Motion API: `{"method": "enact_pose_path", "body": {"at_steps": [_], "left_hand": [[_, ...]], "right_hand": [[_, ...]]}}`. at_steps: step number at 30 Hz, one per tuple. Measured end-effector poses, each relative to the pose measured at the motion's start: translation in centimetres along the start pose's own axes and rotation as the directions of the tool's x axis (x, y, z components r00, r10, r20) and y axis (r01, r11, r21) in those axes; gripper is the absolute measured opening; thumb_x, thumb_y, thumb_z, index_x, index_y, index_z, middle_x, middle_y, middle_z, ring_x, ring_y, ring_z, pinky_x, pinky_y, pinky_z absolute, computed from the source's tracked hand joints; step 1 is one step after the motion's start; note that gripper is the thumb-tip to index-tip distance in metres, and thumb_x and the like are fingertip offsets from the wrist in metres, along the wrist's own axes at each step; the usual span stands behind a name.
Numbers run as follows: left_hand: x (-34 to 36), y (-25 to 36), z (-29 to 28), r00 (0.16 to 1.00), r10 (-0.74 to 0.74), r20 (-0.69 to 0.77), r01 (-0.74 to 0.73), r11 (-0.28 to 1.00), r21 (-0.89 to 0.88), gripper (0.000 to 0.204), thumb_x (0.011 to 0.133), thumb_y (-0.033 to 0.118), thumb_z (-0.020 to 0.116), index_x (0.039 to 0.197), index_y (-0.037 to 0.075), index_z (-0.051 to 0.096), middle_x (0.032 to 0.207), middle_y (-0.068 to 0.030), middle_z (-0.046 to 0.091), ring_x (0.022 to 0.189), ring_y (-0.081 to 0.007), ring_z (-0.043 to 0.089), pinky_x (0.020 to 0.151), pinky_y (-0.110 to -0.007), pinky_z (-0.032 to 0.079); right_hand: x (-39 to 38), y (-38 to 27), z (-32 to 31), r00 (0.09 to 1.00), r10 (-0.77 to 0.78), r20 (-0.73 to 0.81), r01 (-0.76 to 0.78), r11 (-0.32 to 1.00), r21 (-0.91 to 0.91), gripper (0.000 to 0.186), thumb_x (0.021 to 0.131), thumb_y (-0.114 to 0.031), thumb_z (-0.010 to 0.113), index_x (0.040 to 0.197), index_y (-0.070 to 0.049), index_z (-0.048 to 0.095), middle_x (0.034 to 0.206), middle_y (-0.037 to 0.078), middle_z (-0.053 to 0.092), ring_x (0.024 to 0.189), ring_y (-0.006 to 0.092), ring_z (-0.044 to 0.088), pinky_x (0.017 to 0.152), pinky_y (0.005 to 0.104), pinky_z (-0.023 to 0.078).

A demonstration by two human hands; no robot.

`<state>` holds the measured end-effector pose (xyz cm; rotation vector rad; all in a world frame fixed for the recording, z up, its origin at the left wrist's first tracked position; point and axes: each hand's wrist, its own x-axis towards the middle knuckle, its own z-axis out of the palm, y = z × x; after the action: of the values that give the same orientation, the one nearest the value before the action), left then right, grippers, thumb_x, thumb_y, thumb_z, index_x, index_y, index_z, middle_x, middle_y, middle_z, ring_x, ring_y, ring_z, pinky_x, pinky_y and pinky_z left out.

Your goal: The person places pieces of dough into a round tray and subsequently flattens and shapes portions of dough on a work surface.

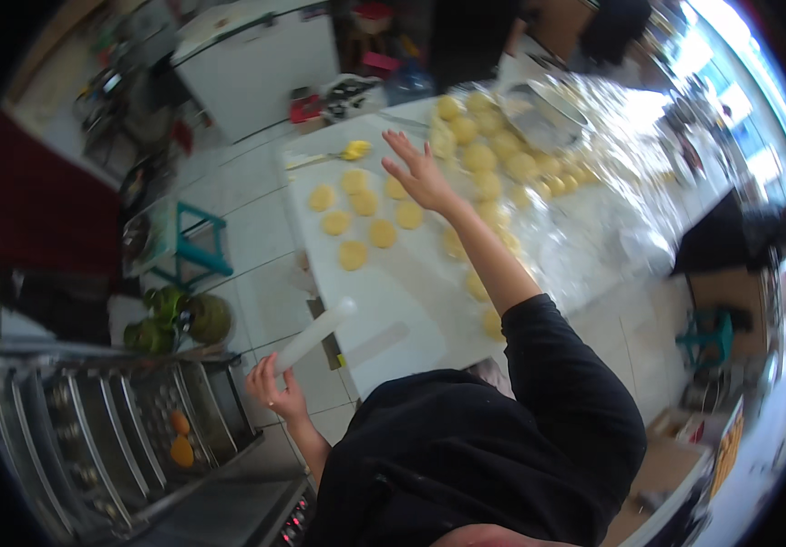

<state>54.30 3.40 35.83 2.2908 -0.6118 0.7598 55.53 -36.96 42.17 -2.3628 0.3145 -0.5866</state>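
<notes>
My left hand (276,387) is closed around one end of a white rolling pin (313,335), which slants up over the table's left edge. My right hand (418,175) reaches across the white table (411,319) with its fingers spread, holding nothing. Below and left of it lie several flat, round pieces of yellow dough (363,201). Whether the fingers touch anything is hard to tell. To the right of that hand, several rounded dough balls (479,158) sit in rows, partly under clear plastic sheeting (584,219). My right forearm hides some of them.
A long utensil (315,161) with a yellow lump at its tip lies at the table's far left. A metal basin (543,114) stands among the dough balls. Left are a teal stool (201,239), green gas cylinders (165,319) and a rack of metal trays (119,428).
</notes>
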Motion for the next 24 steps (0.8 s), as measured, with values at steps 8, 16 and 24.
{"method": "enact_pose_path", "body": {"at_steps": [8, 16, 24], "left_hand": [[-1.7, 6.2, 2.6, 0.993, 0.056, 0.103, -0.054, 0.998, -0.017, 0.026, 0.068, 0.010, 0.063, 0.092, 0.003, 0.058, 0.089, -0.0087, 0.057, 0.085, -0.0268, 0.050, 0.077, -0.038, 0.037], [-2.6, 15.7, 6.2, 0.983, 0.107, 0.147, -0.112, 0.993, 0.027, 0.028, 0.067, 0.011, 0.063, 0.094, 0.007, 0.058, 0.091, -0.0063, 0.057, 0.087, -0.0256, 0.049, 0.079, -0.037, 0.035], [-4.6, 22.8, 8.6, 0.982, 0.133, 0.136, -0.132, 0.991, -0.016, 0.032, 0.065, 0.006, 0.064, 0.096, 0.007, 0.057, 0.093, -0.0063, 0.056, 0.089, -0.0258, 0.048, 0.080, -0.037, 0.036]], "right_hand": [[-20.7, 15.5, -20.7, 0.398, 0.408, -0.822, -0.910, 0.289, -0.297, 0.083, 0.059, -0.048, 0.067, 0.126, -0.013, 0.032, 0.128, 0.019, 0.031, 0.116, 0.0363, 0.033, 0.095, 0.0419, 0.028], [-30.4, 23.3, -28.2, 0.340, 0.762, -0.552, -0.941, 0.280, -0.192, 0.093, 0.051, -0.036, 0.076, 0.128, -0.010, 0.029, 0.128, 0.021, 0.031, 0.108, 0.0328, 0.044, 0.085, 0.0372, 0.040], [-23.0, 25.4, -35.4, 0.506, 0.744, -0.437, -0.304, 0.628, 0.717, 0.040, 0.071, -0.034, 0.065, 0.088, 0.000, 0.056, 0.066, -0.001, 0.049, 0.052, 0.0053, 0.042, 0.046, 0.0192, 0.034]]}}
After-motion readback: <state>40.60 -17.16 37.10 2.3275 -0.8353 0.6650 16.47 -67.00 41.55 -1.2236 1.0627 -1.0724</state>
